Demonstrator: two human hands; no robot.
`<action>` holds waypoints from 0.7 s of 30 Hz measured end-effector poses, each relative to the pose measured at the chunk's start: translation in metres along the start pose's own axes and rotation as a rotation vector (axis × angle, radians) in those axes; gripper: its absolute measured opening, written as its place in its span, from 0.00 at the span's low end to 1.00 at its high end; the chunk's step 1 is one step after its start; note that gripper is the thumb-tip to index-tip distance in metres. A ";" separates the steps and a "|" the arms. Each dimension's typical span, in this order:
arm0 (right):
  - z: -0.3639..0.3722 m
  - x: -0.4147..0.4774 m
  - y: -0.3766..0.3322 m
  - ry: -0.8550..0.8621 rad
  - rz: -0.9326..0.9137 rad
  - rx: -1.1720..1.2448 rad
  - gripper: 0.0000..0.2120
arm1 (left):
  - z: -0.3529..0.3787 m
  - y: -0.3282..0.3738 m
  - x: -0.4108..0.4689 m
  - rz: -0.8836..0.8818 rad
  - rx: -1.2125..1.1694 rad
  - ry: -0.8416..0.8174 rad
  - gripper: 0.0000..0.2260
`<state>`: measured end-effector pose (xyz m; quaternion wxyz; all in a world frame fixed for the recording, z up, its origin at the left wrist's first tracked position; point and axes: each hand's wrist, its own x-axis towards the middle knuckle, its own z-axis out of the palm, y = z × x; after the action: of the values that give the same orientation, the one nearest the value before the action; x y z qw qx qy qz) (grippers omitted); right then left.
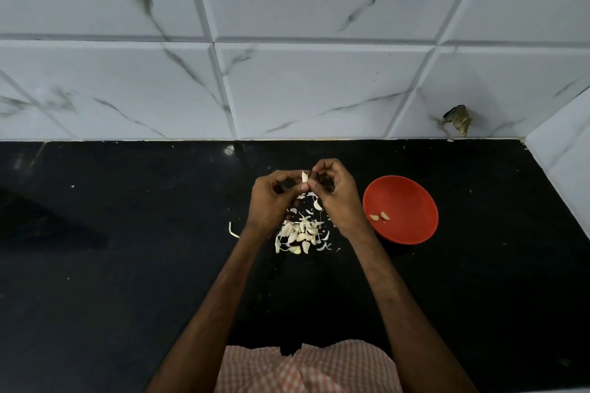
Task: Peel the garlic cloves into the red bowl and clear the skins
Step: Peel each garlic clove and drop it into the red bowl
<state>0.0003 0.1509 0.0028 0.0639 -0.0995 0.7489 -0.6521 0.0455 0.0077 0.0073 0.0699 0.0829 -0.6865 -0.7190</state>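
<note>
A garlic clove (305,176) is held up above the black counter between both hands. My left hand (274,198) pinches it from the left, and my right hand (333,195) pinches its skin from the right. Below the hands lies a pile of unpeeled cloves and loose skins (300,233). The red bowl (412,195) stands just right of my right hand and holds two peeled cloves (380,216).
The black counter (127,265) ends at a white marble-tiled wall (287,89) behind and on the right. A stray strip of skin (233,231) lies left of the pile. A dark chip (458,120) marks the wall at the back right.
</note>
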 end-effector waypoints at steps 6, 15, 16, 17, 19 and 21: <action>0.008 0.001 0.001 0.009 0.019 0.013 0.19 | 0.002 0.003 0.000 -0.011 -0.014 0.013 0.09; 0.015 0.003 0.005 -0.015 0.048 -0.069 0.17 | 0.002 -0.001 0.002 0.016 -0.020 -0.014 0.07; 0.016 0.004 0.004 -0.024 0.049 -0.075 0.16 | 0.003 -0.002 0.003 0.015 -0.013 -0.014 0.08; 0.017 0.004 0.004 -0.033 0.050 -0.083 0.15 | 0.003 -0.003 0.002 0.014 -0.003 -0.017 0.09; 0.018 0.004 0.004 -0.041 0.054 -0.083 0.14 | 0.002 -0.003 0.002 0.025 0.013 -0.021 0.09; 0.018 0.003 0.003 -0.045 0.059 -0.053 0.13 | 0.001 -0.003 0.001 0.042 0.002 -0.024 0.09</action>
<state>0.0014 0.1337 -0.0028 0.0972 -0.0935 0.7670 -0.6273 0.0446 0.0082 0.0047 0.0766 0.0600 -0.6895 -0.7177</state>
